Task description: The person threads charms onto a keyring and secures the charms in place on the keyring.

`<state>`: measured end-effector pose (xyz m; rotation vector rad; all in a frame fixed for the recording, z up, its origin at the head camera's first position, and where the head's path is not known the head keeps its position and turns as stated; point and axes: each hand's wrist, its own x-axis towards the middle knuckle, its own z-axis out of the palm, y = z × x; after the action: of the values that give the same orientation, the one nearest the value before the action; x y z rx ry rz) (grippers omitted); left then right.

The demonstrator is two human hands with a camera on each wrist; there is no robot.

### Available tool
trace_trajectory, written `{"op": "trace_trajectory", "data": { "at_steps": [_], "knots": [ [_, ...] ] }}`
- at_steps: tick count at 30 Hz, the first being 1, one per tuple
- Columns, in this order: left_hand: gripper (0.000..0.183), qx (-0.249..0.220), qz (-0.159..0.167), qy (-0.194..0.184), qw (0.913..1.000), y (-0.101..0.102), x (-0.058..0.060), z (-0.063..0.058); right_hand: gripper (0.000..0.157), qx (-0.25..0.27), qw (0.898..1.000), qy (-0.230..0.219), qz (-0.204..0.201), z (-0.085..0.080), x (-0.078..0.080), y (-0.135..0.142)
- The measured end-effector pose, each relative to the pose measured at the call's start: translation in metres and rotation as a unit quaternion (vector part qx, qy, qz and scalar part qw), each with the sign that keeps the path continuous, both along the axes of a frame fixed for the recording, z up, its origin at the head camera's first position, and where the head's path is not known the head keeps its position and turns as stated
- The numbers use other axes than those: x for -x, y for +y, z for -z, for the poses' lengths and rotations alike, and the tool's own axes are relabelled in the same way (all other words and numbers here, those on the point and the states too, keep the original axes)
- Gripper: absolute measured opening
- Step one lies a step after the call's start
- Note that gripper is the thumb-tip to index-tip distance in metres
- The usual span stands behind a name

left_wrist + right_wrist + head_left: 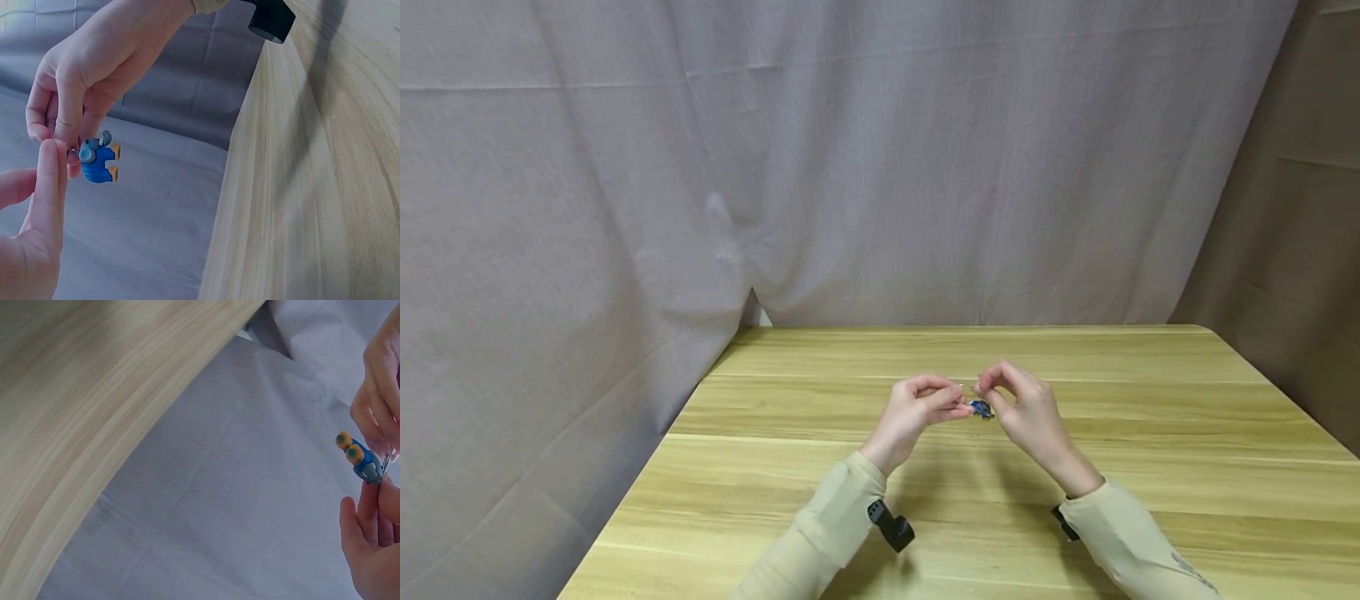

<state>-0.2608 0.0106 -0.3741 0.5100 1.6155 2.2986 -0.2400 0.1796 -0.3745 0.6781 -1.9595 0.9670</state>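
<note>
A small keychain (982, 409) hangs between the two hands. It carries a blue and grey animal figure, elephant-like, with orange-yellow feet; the figure (99, 161) is sideways in the left wrist view. Thin metal hardware (387, 459) shows beside the figure in the right wrist view. My left hand (917, 412) pinches the metal part between thumb and fingers, its lower fingertips right by the figure. From the other side, my right hand (1026, 412) pinches at the same metal part with thumb and index finger curled. The fingertips hide most of the ring.
Both hands are above a wood-grain table (737, 467). Grey cloth (880, 167) hangs behind the table and along its left side, with browner cloth (1285, 250) on the right. A black wrist camera (891, 527) sits at the left sleeve, another (1065, 523) at the right.
</note>
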Motion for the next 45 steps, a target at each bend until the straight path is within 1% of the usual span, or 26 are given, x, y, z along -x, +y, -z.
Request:
{"op": "trace_trajectory", "data": {
  "at_steps": [6, 10, 15, 17, 21, 25, 28, 30, 34, 37, 40, 42, 45],
  "knots": [
    [0.028, 0.015, 0.0, 0.002, 0.9999, -0.0005, 0.0003, 0.0017, 0.03, 0.003, 1.0, -0.008, -0.013, 0.0017, 0.0004, 0.0012],
    [0.028, 0.032, 0.0, 0.008, 0.9995, -0.0002, 0.001, 0.0026, 0.03, -0.007, 1.0, -0.02, -0.019, 0.0022, -0.0007, 0.0012],
    [0.027, 0.061, 0.007, 0.026, 0.9978, 0.0001, 0.0015, 0.004, 0.03, -0.024, 0.999, -0.024, -0.023, 0.0036, -0.0012, 0.0005],
    [0.026, 0.069, 0.009, 0.033, 0.9971, 0.0003, 0.001, 0.0042, 0.031, -0.032, 0.999, -0.017, -0.024, 0.0047, -0.0008, 0.0004],
    [0.023, 0.088, 0.008, 0.042, 0.9952, 0.0, -0.0006, 0.0025, 0.034, -0.049, 0.998, 0.014, -0.024, 0.0052, 0.0005, -0.0002],
    [0.024, 0.109, 0.006, 0.048, 0.9928, -0.0011, -0.0006, 0.0016, 0.037, -0.047, 0.997, 0.038, -0.037, 0.0035, -0.0004, -0.0016],
    [0.027, 0.114, 0.011, 0.042, 0.9926, -0.0019, 0.0006, 0.0028, 0.038, -0.03, 0.998, 0.035, -0.049, 0.0018, -0.0017, -0.0028],
    [0.029, 0.112, 0.015, 0.034, 0.993, -0.0025, 0.0015, 0.0039, 0.038, -0.017, 0.998, 0.03, -0.05, 0.0013, -0.0018, -0.0034],
    [0.03, 0.115, 0.009, 0.035, 0.9928, -0.0032, 0.0024, 0.0046, 0.036, -0.003, 0.999, 0.015, -0.05, 0.0016, -0.0014, -0.0028],
    [0.027, 0.129, -0.007, 0.05, 0.9904, -0.0034, 0.0015, 0.0025, 0.035, -0.008, 0.999, 0.006, -0.054, 0.0024, -0.001, -0.0012],
    [0.025, 0.138, -0.019, 0.061, 0.9884, -0.004, 0.0011, 0.0003, 0.037, -0.022, 0.998, 0.007, -0.058, 0.0031, -0.0002, 0.0007],
    [0.025, 0.138, -0.017, 0.06, 0.9884, -0.005, 0.0012, -0.0004, 0.04, -0.037, 0.997, 0.015, -0.064, 0.0037, 0.0006, 0.0016],
    [0.026, 0.13, -0.013, 0.048, 0.9903, -0.0065, 0.0027, 0.0014, 0.043, -0.058, 0.996, 0.025, -0.069, 0.0041, 0.0009, 0.0019]
  ]
}}
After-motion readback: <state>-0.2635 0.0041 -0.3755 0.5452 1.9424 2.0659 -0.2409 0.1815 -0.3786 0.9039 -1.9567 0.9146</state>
